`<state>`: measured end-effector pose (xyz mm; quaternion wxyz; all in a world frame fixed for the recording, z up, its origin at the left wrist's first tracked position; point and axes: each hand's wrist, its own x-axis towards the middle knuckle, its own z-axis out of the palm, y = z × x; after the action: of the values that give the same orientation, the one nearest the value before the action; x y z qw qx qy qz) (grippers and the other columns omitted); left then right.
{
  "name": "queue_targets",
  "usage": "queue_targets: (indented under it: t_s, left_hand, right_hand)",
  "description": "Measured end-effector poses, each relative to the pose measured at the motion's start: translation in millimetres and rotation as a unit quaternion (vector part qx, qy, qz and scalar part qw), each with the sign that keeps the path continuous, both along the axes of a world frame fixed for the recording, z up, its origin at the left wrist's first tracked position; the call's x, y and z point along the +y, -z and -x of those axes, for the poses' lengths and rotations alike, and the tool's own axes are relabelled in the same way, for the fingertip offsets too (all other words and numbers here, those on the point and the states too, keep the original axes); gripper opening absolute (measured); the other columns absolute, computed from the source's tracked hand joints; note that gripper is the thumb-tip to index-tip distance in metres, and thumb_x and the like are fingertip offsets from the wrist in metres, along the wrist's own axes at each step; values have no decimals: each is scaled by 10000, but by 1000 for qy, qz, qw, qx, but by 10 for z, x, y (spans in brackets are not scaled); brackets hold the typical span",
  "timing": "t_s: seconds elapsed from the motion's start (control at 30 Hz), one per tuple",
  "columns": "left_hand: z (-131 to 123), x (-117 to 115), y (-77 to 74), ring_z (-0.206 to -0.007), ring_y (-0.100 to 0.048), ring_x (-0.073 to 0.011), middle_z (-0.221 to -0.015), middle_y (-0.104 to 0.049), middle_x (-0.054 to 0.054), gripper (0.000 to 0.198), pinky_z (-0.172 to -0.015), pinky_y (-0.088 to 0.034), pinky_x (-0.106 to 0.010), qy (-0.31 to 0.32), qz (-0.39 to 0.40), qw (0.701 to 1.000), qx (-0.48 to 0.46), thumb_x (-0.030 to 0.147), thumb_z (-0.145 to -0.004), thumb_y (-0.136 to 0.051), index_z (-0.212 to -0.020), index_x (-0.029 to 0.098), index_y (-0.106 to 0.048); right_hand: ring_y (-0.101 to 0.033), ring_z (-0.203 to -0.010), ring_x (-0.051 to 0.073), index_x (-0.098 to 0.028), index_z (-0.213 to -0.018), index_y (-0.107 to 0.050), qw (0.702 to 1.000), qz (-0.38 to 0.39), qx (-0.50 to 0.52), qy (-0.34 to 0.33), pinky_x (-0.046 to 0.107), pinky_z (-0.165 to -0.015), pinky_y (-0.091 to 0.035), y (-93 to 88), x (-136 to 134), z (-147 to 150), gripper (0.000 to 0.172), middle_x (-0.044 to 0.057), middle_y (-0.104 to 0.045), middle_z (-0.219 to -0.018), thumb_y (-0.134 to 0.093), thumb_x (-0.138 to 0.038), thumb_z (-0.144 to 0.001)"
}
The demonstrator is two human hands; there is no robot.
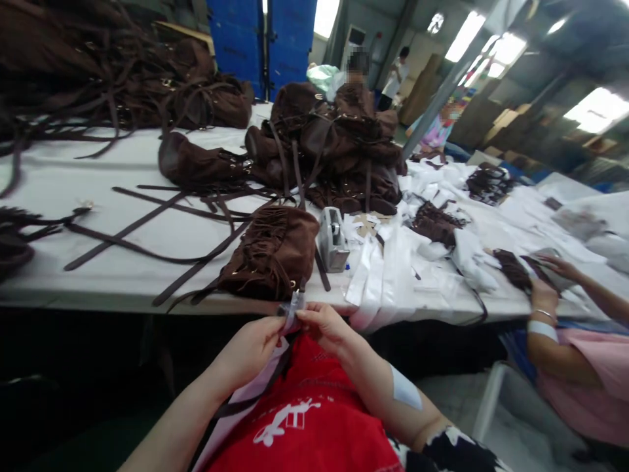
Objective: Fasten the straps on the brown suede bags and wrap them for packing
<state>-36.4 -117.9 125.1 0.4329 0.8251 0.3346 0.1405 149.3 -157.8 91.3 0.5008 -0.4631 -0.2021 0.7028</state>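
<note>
A brown fringed suede bag (275, 252) lies at the table's front edge, its straps trailing to the left. Just below it, a small piece of clear plastic wrap (293, 308) sits around the strap end beside the bag's metal ring. My left hand (258, 344) pinches the wrap from the left, fingers closed. From the right, my right hand (324, 326) pinches the same piece between thumb and fingers. What lies inside the wrap is too small to make out. Right of the bag stands a grey tape dispenser (334, 241).
Brown bags are heaped at the middle (339, 144) and far left (196, 98) of the white table (122, 157). White plastic sheets (388, 275) hang over the front edge. At right, a co-worker's hands (545, 295) handle a brown fringed piece. A slanted metal pole (442, 82) rises behind.
</note>
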Motion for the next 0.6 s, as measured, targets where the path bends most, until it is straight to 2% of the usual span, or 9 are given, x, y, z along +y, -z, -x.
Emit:
queue_targets:
  t_s: [0.07,0.13,0.2,0.27,0.4,0.5,0.6]
  left_hand:
    - [-25,0,43,-717,-656,-194,-780,-707,-46,292,-694,-477,-273,-5,1,1000,13,154,-870,-377,-882,194,-666]
    - [-56,-17,71,-661,-654,-205,-728,-695,-41,300,-682,-484,-296,-32,6,999,16,169,-853,-376,-998,178,-639]
    - [-93,-53,75,-596,-649,-215,-662,-680,-18,362,-645,-491,-307,-60,37,997,9,199,-829,-410,-1150,156,-571]
    - [-139,-96,59,-513,-632,-220,-573,-649,18,394,-574,-485,-304,-82,91,992,3,275,-832,-452,-1202,157,-521]
    - [-245,-141,49,-419,-596,-219,-449,-580,39,328,-502,-464,-302,-161,143,977,-7,486,-856,-454,-985,205,-565]
    - [-287,-128,110,-454,-616,-215,-482,-610,23,372,-485,-478,-292,-193,172,965,-44,554,-829,-467,-941,211,-558]
    - [-279,-102,206,-386,-555,-184,-451,-585,35,452,-407,-430,-260,-207,220,950,-80,638,-806,-470,-927,209,-543]
  right_hand:
    - [-458,-437,57,-133,-627,-625,1000,7,15,-3,200,-452,-274,-15,20,-7,407,-27,-598,-523,-917,-391,-509]
    - [-463,-437,56,-126,-641,-637,1000,0,15,-6,201,-457,-287,-19,37,-9,425,-23,-606,-532,-920,-408,-495]
    - [-477,-448,57,-119,-674,-656,1000,-12,1,1,201,-469,-303,-11,47,7,447,-16,-623,-559,-917,-434,-495]
    - [-491,-459,61,-116,-692,-665,999,-25,-20,14,205,-480,-319,9,54,44,461,-14,-628,-570,-912,-457,-503]
    - [-518,-466,72,-124,-718,-667,998,-36,-52,27,206,-483,-356,47,77,116,497,-6,-647,-598,-885,-527,-526]
    - [-554,-491,86,-129,-768,-678,995,-50,-86,-23,211,-492,-395,50,89,81,542,11,-676,-649,-834,-606,-561]
    - [-568,-492,100,-140,-775,-678,981,-57,-172,-74,219,-491,-419,24,93,-109,537,3,-663,-624,-795,-633,-596]
